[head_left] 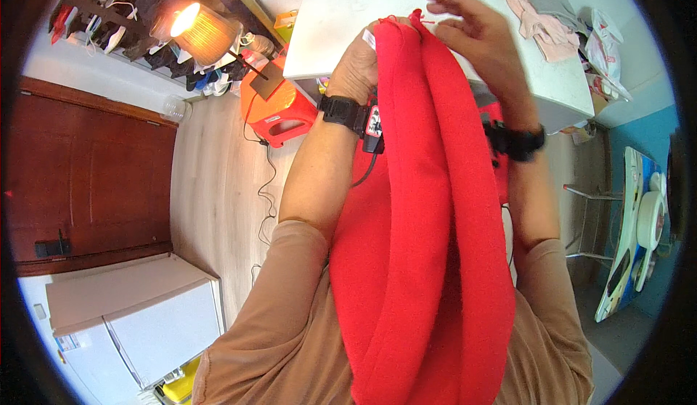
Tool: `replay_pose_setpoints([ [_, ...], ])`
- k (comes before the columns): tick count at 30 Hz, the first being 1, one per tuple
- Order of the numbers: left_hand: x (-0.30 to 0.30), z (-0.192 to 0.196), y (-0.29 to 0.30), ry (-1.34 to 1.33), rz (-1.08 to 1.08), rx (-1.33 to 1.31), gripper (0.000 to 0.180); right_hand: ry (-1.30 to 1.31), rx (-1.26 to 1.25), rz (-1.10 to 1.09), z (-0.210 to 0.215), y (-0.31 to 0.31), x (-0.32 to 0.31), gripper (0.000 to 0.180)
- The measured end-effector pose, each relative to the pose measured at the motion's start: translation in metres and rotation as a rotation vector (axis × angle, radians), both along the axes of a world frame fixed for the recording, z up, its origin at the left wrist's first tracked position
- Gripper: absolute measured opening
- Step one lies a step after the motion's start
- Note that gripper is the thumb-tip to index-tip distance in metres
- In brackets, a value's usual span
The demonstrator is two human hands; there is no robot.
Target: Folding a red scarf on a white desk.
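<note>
Up high, both hands pinch the red fleece (pixel 425 209) edge.

Both hands are up over the white surface (pixel 341 13): the left hand (pixel 357 63) grips the top edge of a thick red cloth (pixel 421 245), the right hand (pixel 475 38) pinches beside it, and the cloth hangs down between the forearms.

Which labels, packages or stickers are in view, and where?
Sew-in tag: small, white, on the red fleece garment by the left hand.
Wrist device label: white-black on red, left wrist.
Plastic bags: white with red print, table's right edge.
Sticker: small, pale, white fridge.
</note>
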State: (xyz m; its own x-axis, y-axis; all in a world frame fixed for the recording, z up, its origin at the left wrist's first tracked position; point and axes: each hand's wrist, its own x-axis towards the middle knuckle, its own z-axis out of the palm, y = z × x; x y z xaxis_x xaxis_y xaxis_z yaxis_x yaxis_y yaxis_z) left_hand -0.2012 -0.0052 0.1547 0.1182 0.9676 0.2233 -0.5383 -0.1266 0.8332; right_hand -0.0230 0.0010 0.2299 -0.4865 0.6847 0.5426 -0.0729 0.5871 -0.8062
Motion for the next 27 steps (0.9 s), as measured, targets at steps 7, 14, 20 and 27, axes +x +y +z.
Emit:
replay_pose_setpoints([
  [7, 0.001, 0.048, -0.014, 0.042, 0.064, -0.16, 0.01, 0.141, 0.452, 0.91, 0.09, -0.118, 0.049, 0.027],
  [14, -0.045, 0.059, 0.013, 0.262, 0.117, 0.143, 0.018, -0.537, 0.504, 1.207, 0.14, -0.145, 0.069, 0.022],
  [20, -0.102, 0.127, 0.029, 0.25, 0.495, 0.454, 0.019, -1.035, 0.672, 0.927, 0.168, -0.145, 0.109, 0.018],
  [27, -0.174, 0.281, 0.054, -0.024, 0.34, 0.44, 0.011, -1.356, 0.769, -0.001, 0.204, -0.087, 0.143, 0.035],
])
